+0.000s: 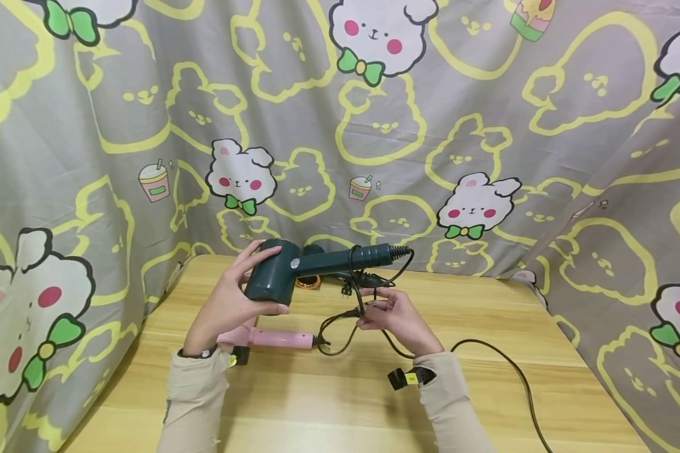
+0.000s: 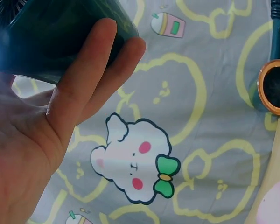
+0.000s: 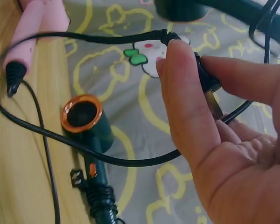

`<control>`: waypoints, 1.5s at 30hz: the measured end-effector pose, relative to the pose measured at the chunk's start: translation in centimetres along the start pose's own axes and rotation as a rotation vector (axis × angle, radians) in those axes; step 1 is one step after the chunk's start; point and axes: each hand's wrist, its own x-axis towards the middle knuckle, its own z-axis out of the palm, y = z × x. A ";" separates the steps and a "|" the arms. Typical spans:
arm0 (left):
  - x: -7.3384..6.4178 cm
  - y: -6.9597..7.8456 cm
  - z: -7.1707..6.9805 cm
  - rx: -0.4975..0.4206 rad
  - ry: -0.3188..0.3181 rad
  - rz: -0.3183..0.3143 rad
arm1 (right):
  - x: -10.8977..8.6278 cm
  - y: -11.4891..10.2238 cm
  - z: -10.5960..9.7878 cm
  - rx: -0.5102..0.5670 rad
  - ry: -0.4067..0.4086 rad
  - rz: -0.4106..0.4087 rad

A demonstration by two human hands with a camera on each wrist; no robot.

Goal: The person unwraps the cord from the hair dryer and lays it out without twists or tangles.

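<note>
My left hand (image 1: 223, 311) grips the barrel of a dark green hair dryer (image 1: 340, 260), raised above the table with its handle pointing right. In the left wrist view, fingers and thumb spread around the dark green barrel (image 2: 60, 42). The dryer's black cord (image 1: 406, 267) loops around the handle and hangs toward my right hand (image 1: 396, 318). Thumb and fingers of that hand pinch the cord's black plug (image 3: 207, 77), a metal prong showing below it. A loop of cord (image 3: 130, 162) hangs from the plug in the right wrist view.
Behind the raised dryer lies a second green hair dryer (image 3: 95, 163) with an orange-rimmed opening and wound cord. A pink hair dryer (image 1: 283, 338) lies on the wooden table (image 1: 311, 402) near my left wrist. One black cord (image 1: 521, 371) runs off right. A patterned curtain (image 1: 311, 126) encloses the table.
</note>
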 end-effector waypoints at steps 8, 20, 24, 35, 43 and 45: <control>-0.7 0.4 -0.8 -0.113 0.031 0.017 | 0.7 1.9 -1.3 0.153 0.076 0.061; -0.7 0.5 -1.0 -0.214 -0.160 0.061 | 0.0 1.2 -2.7 0.322 0.276 -0.058; -0.6 0.4 -0.9 -0.162 -0.217 0.041 | -0.5 0.3 -2.9 0.320 0.354 -0.078; -0.5 0.0 -0.1 -0.016 -0.342 -0.009 | -1.4 -2.0 -3.4 0.341 0.426 -0.042; -0.4 -0.2 0.5 0.063 -0.389 -0.070 | -2.1 -3.9 -3.3 0.482 0.520 -0.113; -0.4 -0.1 0.7 0.075 -0.404 -0.078 | -2.2 -4.2 -3.3 0.537 0.546 -0.140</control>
